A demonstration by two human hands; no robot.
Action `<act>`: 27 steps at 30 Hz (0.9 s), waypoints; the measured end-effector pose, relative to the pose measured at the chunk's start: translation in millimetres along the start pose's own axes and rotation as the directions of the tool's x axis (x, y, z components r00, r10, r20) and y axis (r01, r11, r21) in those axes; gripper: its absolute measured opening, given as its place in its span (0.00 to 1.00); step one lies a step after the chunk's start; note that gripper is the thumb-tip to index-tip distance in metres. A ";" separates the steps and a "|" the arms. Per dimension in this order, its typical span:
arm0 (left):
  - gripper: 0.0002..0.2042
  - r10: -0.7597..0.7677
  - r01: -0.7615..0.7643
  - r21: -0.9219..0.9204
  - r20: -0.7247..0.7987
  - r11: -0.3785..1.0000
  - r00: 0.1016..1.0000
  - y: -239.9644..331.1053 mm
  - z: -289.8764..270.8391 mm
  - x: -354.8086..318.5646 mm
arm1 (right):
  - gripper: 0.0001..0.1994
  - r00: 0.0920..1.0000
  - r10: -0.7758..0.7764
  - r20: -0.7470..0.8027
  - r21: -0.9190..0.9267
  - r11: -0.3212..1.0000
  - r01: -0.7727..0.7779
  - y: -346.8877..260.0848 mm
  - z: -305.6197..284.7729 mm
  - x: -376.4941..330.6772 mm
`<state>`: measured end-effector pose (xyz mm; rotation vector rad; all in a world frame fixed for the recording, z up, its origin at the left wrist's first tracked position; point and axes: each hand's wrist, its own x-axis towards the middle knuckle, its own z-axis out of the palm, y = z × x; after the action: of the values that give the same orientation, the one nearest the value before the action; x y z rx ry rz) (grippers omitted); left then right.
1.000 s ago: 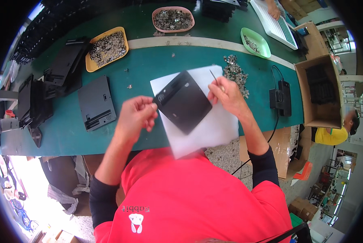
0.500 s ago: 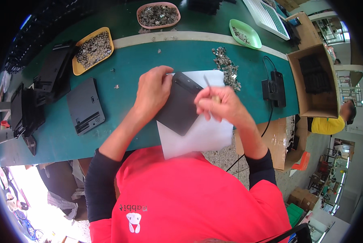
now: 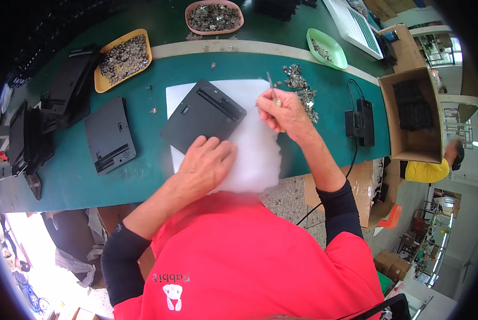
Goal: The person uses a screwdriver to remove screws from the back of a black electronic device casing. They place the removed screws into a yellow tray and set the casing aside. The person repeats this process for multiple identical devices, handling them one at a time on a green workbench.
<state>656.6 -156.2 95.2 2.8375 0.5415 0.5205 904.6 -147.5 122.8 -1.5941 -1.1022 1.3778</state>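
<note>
From the head view, the left hand (image 3: 207,162) lies flat, palm down and fingers spread, on the near edge of a dark grey plastic panel (image 3: 202,114), a rounded rectangle with a long slot and a small window cut into it; its grip closes on nothing, and the pressing palm seems meant to keep the panel from sliding. The panel sits tilted on a white foam sheet (image 3: 252,144), soft-looking and matte, which likely cushions the plastic against scratches from the green worktop (image 3: 143,176). The right hand (image 3: 284,112) is closed in a narrow grip around a thin tool (image 3: 271,88) with a pale handle and a slim metal shaft that points up and away, held like a pen just beside the panel's far right corner, so the tip stays free. Just beyond that hand lies a loose heap of small metal parts (image 3: 302,90), shiny and irregular, near enough to reach. A 2nd panel (image 3: 109,134) of the same kind lies flat to the left, well apart. Farther back stand 3 shallow trays of small parts: a yellow tray (image 3: 99,82), a pink tray (image 3: 214,16) and a green tray (image 3: 327,49). At the right, a black box with a cable (image 3: 360,121) sits near an open cardboard carton (image 3: 409,114) holding dark pieces.
</note>
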 end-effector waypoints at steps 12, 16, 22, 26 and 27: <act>0.12 -0.354 0.279 -0.394 -0.132 0.876 0.926 -13.1 -33.8 -18.8 | 0.10 0.976 -0.043 0.215 -0.244 0.965 0.096 -46.9 48.2 30.4; 0.08 -0.680 0.405 -0.732 -0.109 0.548 0.725 -8.9 -25.5 -1.7 | 0.09 0.972 -0.071 0.224 -0.235 0.964 0.125 -45.6 50.1 35.1; 0.10 -0.762 0.274 -0.947 0.299 -0.166 0.574 -21.0 -30.4 16.5 | 0.07 0.948 -0.138 0.287 -0.134 0.974 0.183 -50.3 66.5 21.0; 0.08 -0.746 0.222 -0.949 0.314 -0.225 0.587 -21.7 -26.2 14.6 | 0.07 0.918 -0.322 0.231 -0.150 0.921 0.360 -35.5 78.8 12.2; 0.08 -0.743 0.217 -0.950 0.312 -0.226 0.591 -21.6 -24.7 12.4 | 0.07 0.910 -0.341 0.235 -0.174 0.907 0.384 -34.1 79.5 9.0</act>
<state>651.2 -128.4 115.9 0.8540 0.8818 0.8203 821.8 -127.0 139.8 -1.3219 -1.6301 1.2116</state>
